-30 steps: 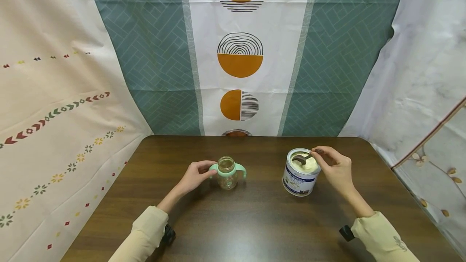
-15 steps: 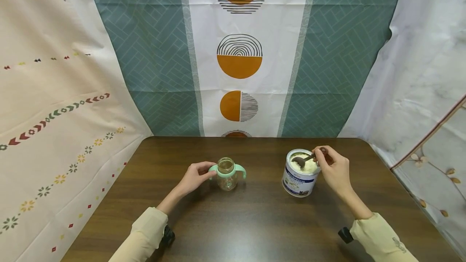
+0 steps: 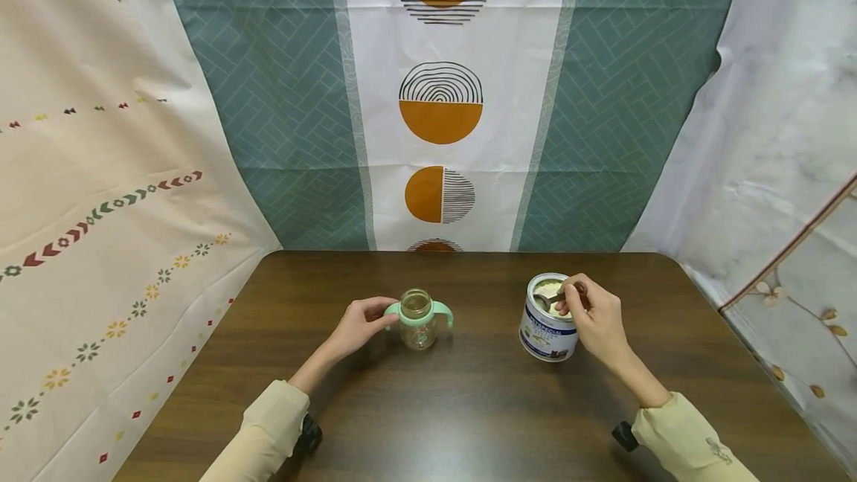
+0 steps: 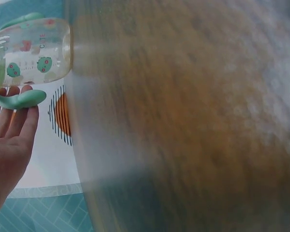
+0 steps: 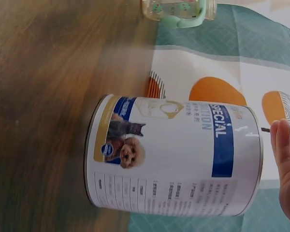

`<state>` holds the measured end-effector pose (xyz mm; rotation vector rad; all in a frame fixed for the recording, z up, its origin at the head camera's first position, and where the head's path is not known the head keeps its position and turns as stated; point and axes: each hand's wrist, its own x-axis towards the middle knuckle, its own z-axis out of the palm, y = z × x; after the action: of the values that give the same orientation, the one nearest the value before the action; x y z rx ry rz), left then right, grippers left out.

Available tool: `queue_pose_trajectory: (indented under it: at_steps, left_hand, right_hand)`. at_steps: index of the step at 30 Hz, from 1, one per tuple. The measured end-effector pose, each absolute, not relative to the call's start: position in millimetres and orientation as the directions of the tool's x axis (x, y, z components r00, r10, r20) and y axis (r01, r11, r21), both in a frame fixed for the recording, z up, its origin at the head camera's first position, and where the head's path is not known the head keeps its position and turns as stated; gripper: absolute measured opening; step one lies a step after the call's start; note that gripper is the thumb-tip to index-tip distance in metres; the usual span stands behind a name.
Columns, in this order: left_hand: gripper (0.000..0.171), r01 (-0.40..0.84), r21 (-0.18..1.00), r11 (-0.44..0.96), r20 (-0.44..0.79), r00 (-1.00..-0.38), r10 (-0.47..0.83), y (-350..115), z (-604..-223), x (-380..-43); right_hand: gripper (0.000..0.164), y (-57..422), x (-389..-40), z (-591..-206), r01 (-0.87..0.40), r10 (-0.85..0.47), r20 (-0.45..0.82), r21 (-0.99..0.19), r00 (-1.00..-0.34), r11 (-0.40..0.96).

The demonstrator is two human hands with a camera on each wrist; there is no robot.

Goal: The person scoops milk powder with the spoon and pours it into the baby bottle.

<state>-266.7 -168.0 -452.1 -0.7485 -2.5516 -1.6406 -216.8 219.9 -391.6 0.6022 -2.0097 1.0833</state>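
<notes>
A clear baby bottle [image 3: 419, 335] with mint-green handles stands upright and uncapped on the table. My left hand [image 3: 358, 327] grips its left handle; in the left wrist view the fingers curl under that handle [image 4: 24, 99]. To the right stands an open white and blue milk powder can [image 3: 545, 335], filled high with pale powder. My right hand [image 3: 598, 324] pinches a dark scoop spoon [image 3: 544, 302] by its handle, its bowl at the left inside of the can's mouth. The right wrist view shows the can's printed side; the spoon's bowl is hidden there.
The brown wooden table [image 3: 442, 407] carries both vessels, with a gap between them. A patterned cloth [image 3: 442, 199] hangs behind its far edge. A cream cloth [image 3: 120, 244] hangs at the left and a pale marbled one [image 3: 770, 132] at the right.
My right hand has moved left over the can, bringing the spoon's bowl across the powder to the left inside of the mouth. The left hand and bottle have stayed put.
</notes>
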Motion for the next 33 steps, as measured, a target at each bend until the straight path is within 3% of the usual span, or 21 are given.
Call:
queue_pose_trajectory:
  at_steps: [4, 12, 16, 24, 33]
  left_hand:
    - [0.025, 0.391, 0.857, 0.337, 0.259, -0.890, 0.374, -167.8, -451.8, -266.4]
    - [0.025, 0.386, 0.861, 0.331, 0.254, -0.891, 0.376, -167.6, -452.3, -266.7]
    - [0.026, 0.380, 0.862, 0.335, 0.246, -0.892, 0.378, -168.1, -452.5, -266.1]
    - [0.026, 0.364, 0.865, 0.345, 0.229, -0.899, 0.374, -168.7, -452.3, -263.3]
    - [0.026, 0.381, 0.854, 0.354, 0.240, -0.892, 0.382, -168.3, -450.0, -262.8]
  right_hand:
    - [0.014, 219.4, -217.9, -389.8, -0.672, -0.018, 0.778, -0.531, -0.628, 0.516]
    - [0.021, 228.6, -225.3, -390.1, -0.539, 0.117, 0.624, -0.743, -0.773, 0.397]
    - [0.025, 238.7, -236.4, -401.3, -0.487, 0.196, 0.545, -0.829, -0.815, 0.275]
    - [0.027, 250.6, -246.3, -411.2, -0.390, 0.294, 0.349, -0.916, -0.890, -0.092]
    - [0.028, 264.9, -245.3, -409.7, -0.159, 0.230, 0.079, -0.921, -0.970, -0.356]
